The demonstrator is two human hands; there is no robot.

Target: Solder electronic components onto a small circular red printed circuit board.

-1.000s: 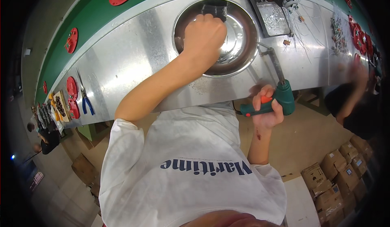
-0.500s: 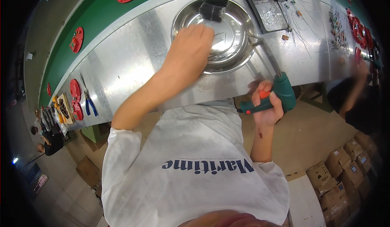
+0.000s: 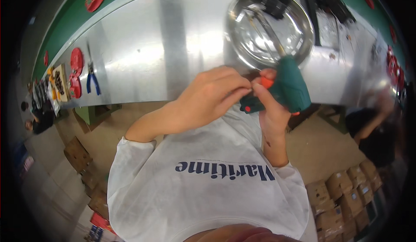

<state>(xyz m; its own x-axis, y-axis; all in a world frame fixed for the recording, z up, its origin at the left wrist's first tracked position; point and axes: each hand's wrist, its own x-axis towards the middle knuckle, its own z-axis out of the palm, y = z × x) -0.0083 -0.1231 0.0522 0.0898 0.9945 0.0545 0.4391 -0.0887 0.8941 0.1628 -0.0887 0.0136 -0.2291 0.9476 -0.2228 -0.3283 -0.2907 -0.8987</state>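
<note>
Your right hand (image 3: 272, 112) is clamped round the grip of the green power screwdriver (image 3: 284, 88), held just near of the counter (image 3: 143, 55) edge; its long axis runs up and left, bit tip over the steel bowl (image 3: 268, 25); your left hand (image 3: 214, 92) meets it from the left, fingers pinched at its rear end; blue pliers (image 3: 92, 79) lie far left; nothing stands between.

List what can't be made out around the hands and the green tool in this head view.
- Head view: whatever the left hand pinches is hidden behind its fingers.
- Rear end of the green tool is covered by the right hand.
- Dark parts in the steel bowl: blurred by glare.
- Person at right: motion-blurred near the rim.
</note>
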